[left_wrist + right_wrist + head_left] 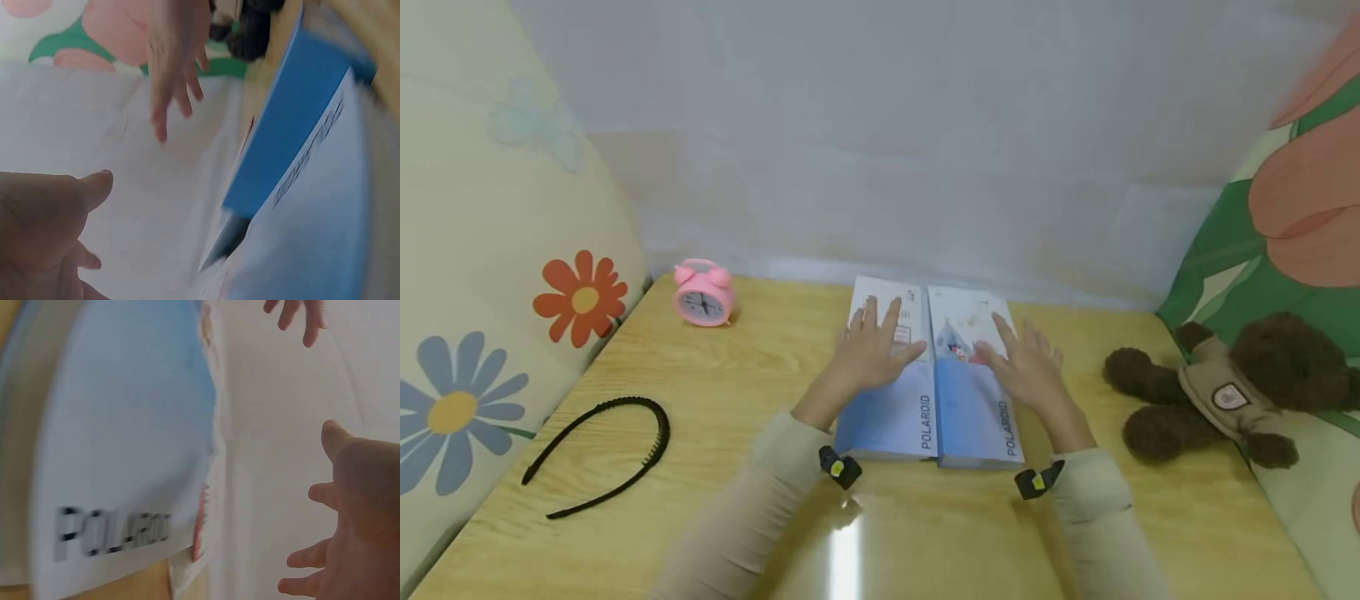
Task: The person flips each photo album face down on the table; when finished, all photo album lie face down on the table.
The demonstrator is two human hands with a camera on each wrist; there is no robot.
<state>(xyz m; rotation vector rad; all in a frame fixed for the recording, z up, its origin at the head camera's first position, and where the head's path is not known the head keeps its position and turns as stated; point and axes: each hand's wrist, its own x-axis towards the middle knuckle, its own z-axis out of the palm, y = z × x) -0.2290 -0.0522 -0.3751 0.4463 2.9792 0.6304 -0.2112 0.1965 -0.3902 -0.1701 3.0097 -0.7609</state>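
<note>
Two thick blue-and-white slabs, each printed POLAROID, lie side by side on the table with a narrow gap between them. My left hand (876, 350) is spread over the left slab (883, 425), its fingers over the white printed part. Over the outer edge of the right slab (973, 417) is my right hand (1024, 367), fingers apart and thumb toward the middle. Neither hand grips anything. In the left wrist view, the blue side wall (294, 115) of the right slab rises beside the gap. Both wrist views show the hands raised above the slabs.
A pink alarm clock (703, 296) stands at the back left of the wooden table (775, 358). A black headband (655, 458) lies at the left. On the right, a brown plush toy (1217, 400) lies on its back by the patterned cloth. A pale cloth wall (925, 150) closes off the back.
</note>
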